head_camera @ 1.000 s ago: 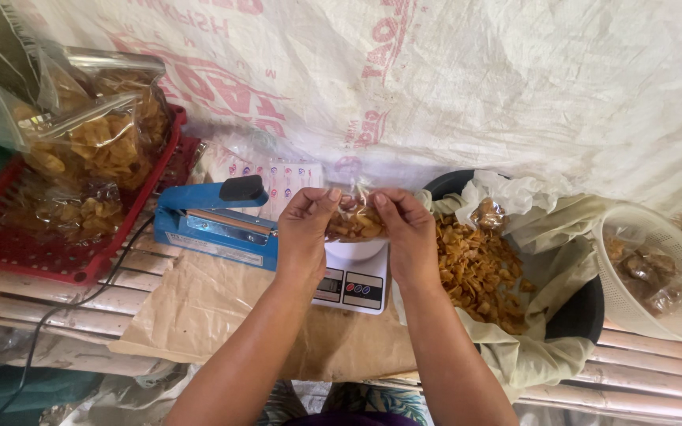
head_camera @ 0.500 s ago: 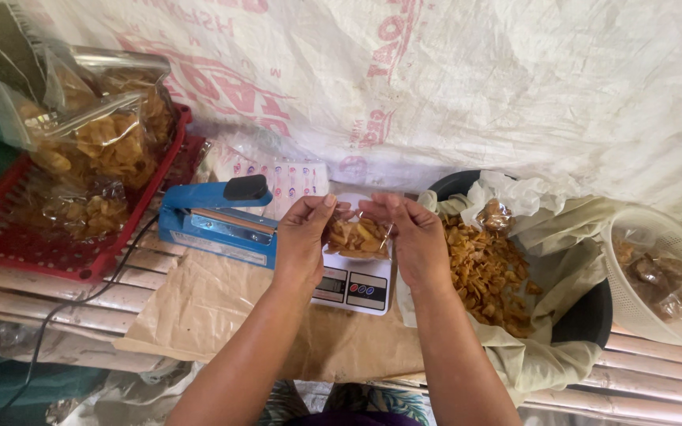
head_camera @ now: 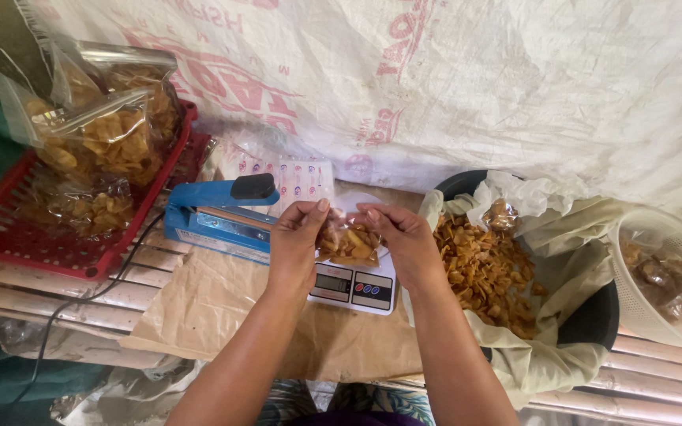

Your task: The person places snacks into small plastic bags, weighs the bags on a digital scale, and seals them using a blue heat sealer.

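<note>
Head view: left hand [head_camera: 294, 248] and right hand [head_camera: 408, 244] pinch the chip bag [head_camera: 346, 241], seemingly above the scale [head_camera: 353, 286]; grip level.

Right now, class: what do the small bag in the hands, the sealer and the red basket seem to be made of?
Bag: thin clear plastic film, glossy; the chips show through it.
Sealer: blue painted body, probably metal, with a black knob that looks plastic.
Basket: red moulded plastic, with a slotted lattice floor.

Both hands, left hand [head_camera: 294, 248] and right hand [head_camera: 408, 244], pinching a small chip bag [head_camera: 347, 243] above a digital scale [head_camera: 353, 288], blue sealer [head_camera: 219, 217] beside
</note>
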